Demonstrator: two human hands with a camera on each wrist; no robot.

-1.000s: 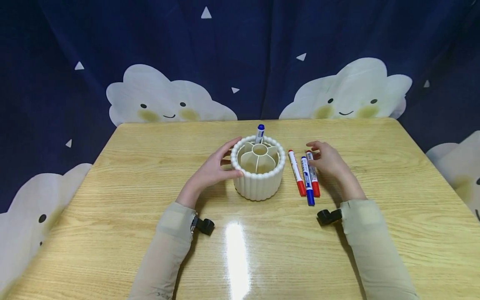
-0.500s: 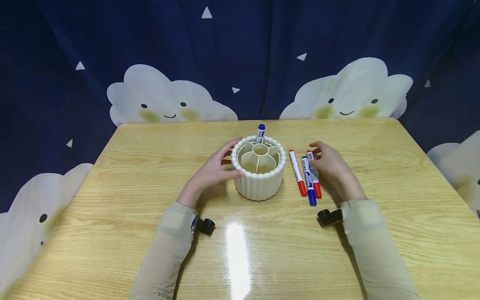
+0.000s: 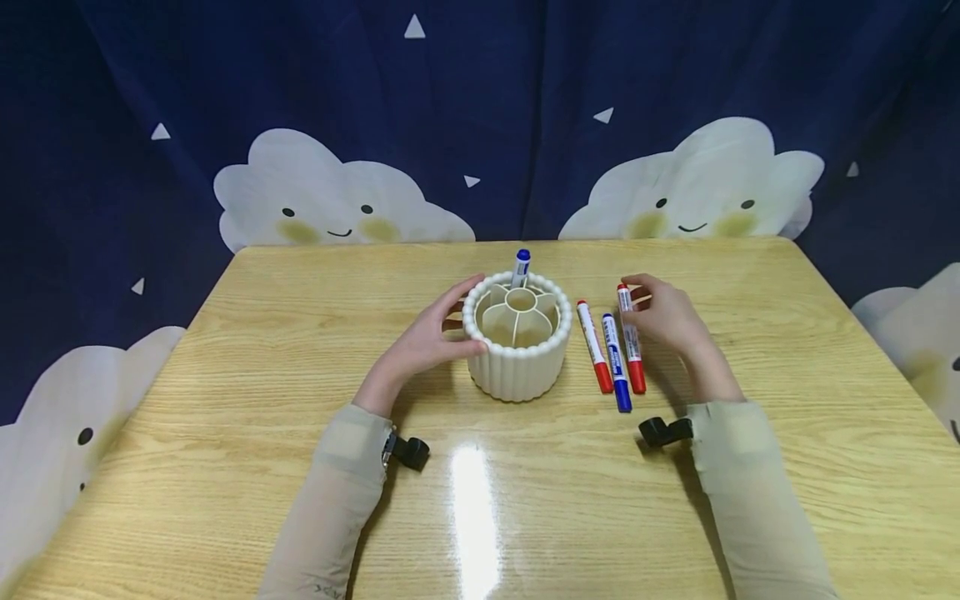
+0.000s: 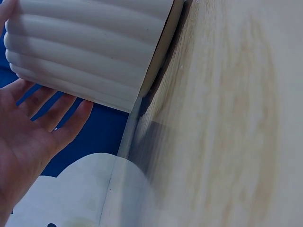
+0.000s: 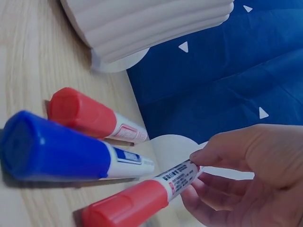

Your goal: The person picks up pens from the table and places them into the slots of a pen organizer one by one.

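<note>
A cream ribbed pen holder point(image 3: 517, 367) with petal-shaped compartments stands on the table. My left hand point(image 3: 427, 335) grips it from the left, thumb at the near rim and fingers round the far side. One blue-capped marker point(image 3: 521, 268) stands upright in its back compartment. To the right, my right hand point(image 3: 666, 317) pinches a red-capped marker point(image 5: 175, 182) between thumb and fingers. Its far end is tipped up, and the cap points toward me, low over the table. Beside it lie a blue-capped marker point(image 3: 616, 362) and another red-capped marker point(image 3: 595, 346).
The wooden table point(image 3: 300, 333) reaches back to a dark blue curtain point(image 3: 510, 100) printed with white clouds and triangles. A black wrist camera mount point(image 3: 411, 452) sits at the left cuff, and a similar mount point(image 3: 663, 431) at the right.
My right hand has closed on the rightmost red-capped marker and raised its far end, shifting slightly right and away. The left hand and the pen holder have stayed in place.
</note>
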